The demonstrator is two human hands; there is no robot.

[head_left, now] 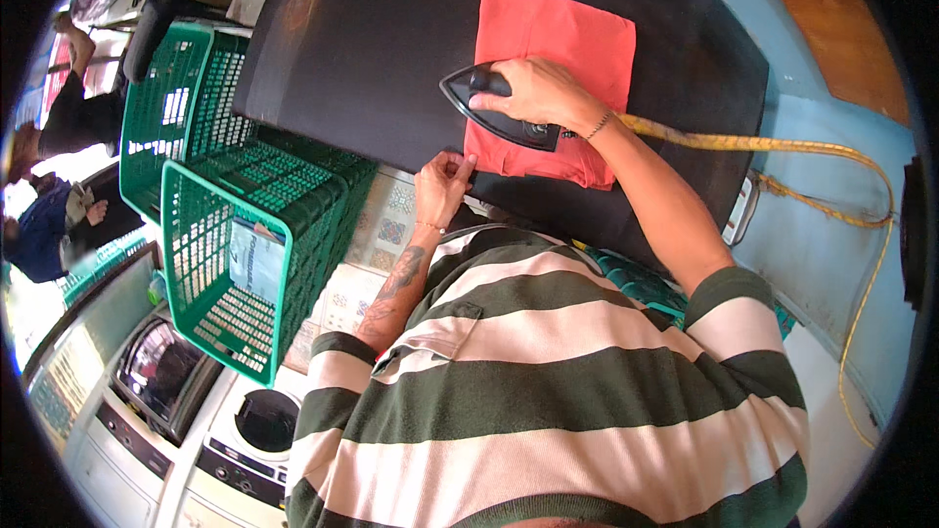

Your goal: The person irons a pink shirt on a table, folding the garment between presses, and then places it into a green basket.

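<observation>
Iron (494, 110) under right grip (541, 93), on red cloth (562, 49)

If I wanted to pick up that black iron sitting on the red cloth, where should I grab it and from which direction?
Probably by the handle along the top of the black iron, coming down from above. The right hand is wrapped over it that way now, fingers curled around the handle. The flat base lies on the red cloth, and the yellow cord trails off at the rear, so the top is the free side.
</observation>
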